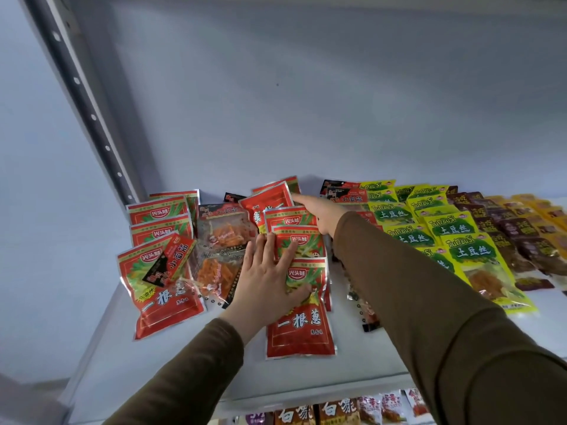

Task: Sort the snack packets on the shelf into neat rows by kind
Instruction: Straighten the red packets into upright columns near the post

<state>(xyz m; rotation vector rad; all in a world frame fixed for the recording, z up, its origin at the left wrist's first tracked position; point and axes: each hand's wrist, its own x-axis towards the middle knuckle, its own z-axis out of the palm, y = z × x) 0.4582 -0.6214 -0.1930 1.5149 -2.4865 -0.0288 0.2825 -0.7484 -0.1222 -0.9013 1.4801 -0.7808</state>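
A: Surface?
B: White shelf (184,357) with a pale back wall and a perforated upright (92,118) at left — more packets on the lower shelf (337,412) nearest the camera.
A: Hands?
B: Left hand (270,277) lies flat, fingers spread, pressing the front red packets (302,329). Right hand (319,211) reaches further back, fingers extended, touching a tilted red packet (270,204); no grip visible.
A: Obstructions?
B: Clear orange-stick packets (221,237) mixed among the reds. Green-yellow rows (460,237) to the right, then brown packets (521,234) — far right.

Red packets (299,320) with green streaks, yellow-green packets (454,228) — maroon ones (518,228), brown sleeves (429,302), white shelf (171,369)
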